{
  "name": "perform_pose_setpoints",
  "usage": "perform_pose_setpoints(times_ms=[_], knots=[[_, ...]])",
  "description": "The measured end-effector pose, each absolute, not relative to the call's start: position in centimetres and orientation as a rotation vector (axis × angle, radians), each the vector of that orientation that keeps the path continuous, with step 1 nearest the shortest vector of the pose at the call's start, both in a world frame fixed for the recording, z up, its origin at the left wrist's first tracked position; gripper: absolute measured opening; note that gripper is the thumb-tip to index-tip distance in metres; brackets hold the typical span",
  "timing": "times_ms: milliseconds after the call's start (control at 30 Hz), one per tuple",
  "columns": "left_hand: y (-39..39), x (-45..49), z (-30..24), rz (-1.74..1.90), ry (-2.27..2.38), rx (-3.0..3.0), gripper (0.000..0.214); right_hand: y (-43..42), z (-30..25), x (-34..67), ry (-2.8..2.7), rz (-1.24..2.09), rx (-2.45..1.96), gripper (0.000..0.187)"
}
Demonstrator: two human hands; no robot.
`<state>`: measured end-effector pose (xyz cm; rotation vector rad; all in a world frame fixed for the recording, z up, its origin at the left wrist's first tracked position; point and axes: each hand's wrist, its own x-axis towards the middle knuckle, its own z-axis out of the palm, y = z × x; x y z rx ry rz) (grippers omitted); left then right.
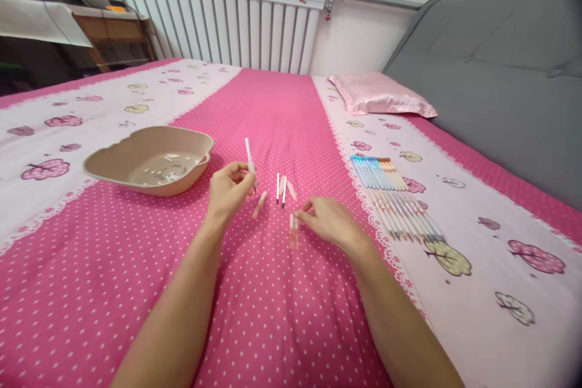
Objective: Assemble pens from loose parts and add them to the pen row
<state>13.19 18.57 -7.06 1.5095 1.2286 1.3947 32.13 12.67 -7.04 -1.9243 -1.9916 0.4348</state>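
My left hand (pixel 228 189) is closed on a thin white pen refill (pixel 250 160) that stands nearly upright above the pink dotted bedspread (pixel 273 291). My right hand (pixel 331 219) rests low on the bed, its fingertips pinched on a small clear pen part (pixel 294 234). Between the hands lie two thin refills (pixel 280 188), a pale cap piece (pixel 291 190) and a pinkish pen barrel (pixel 259 204).
A beige tray (pixel 136 160) with small white bits stands to the left. A row of several pastel pens (pixel 394 197) lies to the right on the white part of the bedspread. A pink pillow (pixel 379 96), a grey headboard (pixel 500 73) and a white radiator (pixel 227 24) are behind.
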Motion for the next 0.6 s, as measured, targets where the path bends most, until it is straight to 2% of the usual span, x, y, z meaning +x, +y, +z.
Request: perform_pose_setpoints(times_ms=[267,500,600], knots=[[18.7,13.2,-7.5,1.348,1.233,1.517,0.013,12.5,-7.5,30.4,-2.086,0.735,-2.008,0.038],[17.8,14.1,-7.0,1.256,1.091,1.525,0.014,13.0,-8.5,30.3,-1.934,0.922,-1.78,0.035],[17.5,14.5,-6.9,1.188,1.03,1.563,0.014,13.3,-8.6,30.9,-1.826,1.016,-1.637,0.028]])
